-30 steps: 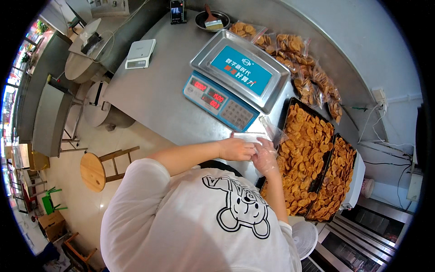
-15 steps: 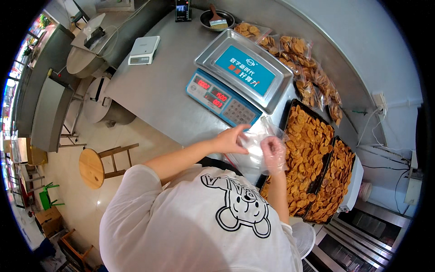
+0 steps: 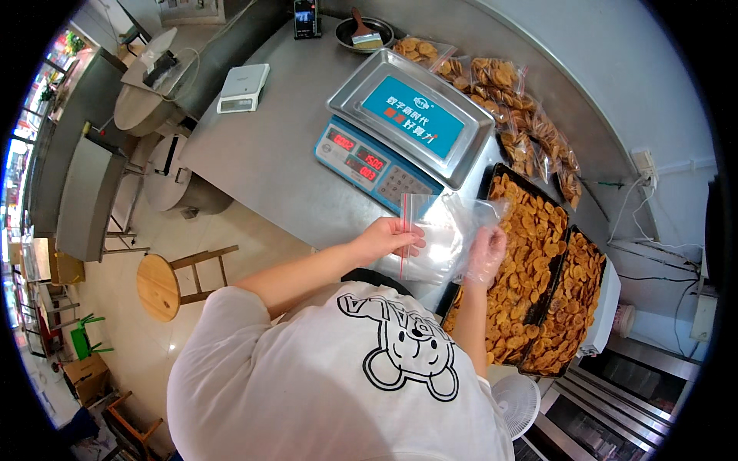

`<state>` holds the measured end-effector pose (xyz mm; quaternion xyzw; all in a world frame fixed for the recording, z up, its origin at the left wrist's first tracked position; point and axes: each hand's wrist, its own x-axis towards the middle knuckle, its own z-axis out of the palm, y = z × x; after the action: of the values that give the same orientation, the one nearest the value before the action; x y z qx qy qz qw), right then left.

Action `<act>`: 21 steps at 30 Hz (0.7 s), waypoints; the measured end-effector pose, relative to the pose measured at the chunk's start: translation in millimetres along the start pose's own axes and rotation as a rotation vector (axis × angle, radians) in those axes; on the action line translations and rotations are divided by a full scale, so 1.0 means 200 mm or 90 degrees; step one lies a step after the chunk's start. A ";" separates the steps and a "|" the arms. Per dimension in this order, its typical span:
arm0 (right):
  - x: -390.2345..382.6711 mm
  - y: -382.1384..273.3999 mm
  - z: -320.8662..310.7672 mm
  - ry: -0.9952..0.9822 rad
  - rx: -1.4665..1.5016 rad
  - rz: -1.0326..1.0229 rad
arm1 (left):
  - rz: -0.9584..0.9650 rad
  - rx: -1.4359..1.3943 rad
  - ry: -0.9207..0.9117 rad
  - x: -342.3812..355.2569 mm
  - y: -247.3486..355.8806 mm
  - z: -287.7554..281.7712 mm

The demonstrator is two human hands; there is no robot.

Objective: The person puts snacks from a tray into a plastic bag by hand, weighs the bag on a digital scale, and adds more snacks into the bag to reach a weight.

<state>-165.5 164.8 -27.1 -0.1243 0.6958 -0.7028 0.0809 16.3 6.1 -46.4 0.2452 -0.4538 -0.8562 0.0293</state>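
Observation:
My left hand [image 3: 387, 238] pinches the red-striped mouth of a clear zip bag [image 3: 435, 234] held over the steel counter's near edge. My right hand [image 3: 484, 255], in a thin clear glove, grips the bag's other side, next to a black tray [image 3: 473, 288] heaped with golden fried chips. The bag looks empty. A digital scale [image 3: 400, 127] with a blue label and steel pan stands just beyond the bag.
A second tray of chips [image 3: 573, 303] lies to the right. Several filled chip bags [image 3: 511, 100] line the back wall. A small white scale [image 3: 242, 87], a phone [image 3: 305, 17] and a pan with a brush [image 3: 364, 32] sit farther off. A wooden stool [image 3: 160, 286] stands at left.
Both hands drew back from the tray's corner toward my body and lifted the clear bag, which now hangs spread wider between them.

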 end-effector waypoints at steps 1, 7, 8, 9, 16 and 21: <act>0.00 0.02 0.03 0.052 -0.079 -0.112 | 0.009 0.060 0.034 -0.01 0.02 0.01; -0.15 -0.10 0.08 -0.305 -0.188 -0.047 | 0.440 0.928 0.178 -0.05 0.16 0.01; -0.21 -0.18 0.15 -0.375 -0.206 -0.024 | 0.497 0.966 0.169 -0.06 0.17 0.02; -0.23 -0.18 0.19 -0.392 -0.148 0.011 | 0.555 1.002 0.162 -0.08 0.20 0.04; -0.21 -0.18 0.23 -0.368 0.027 0.258 | 0.655 0.956 0.163 -0.15 0.24 0.09; -0.21 -0.20 0.19 -0.401 -0.025 0.178 | 0.535 0.765 0.136 -0.21 0.29 0.14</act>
<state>-111.2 142.0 9.9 -0.2404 0.6603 -0.5984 0.3848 30.7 5.5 29.4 0.1066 -0.8945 -0.3480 0.2596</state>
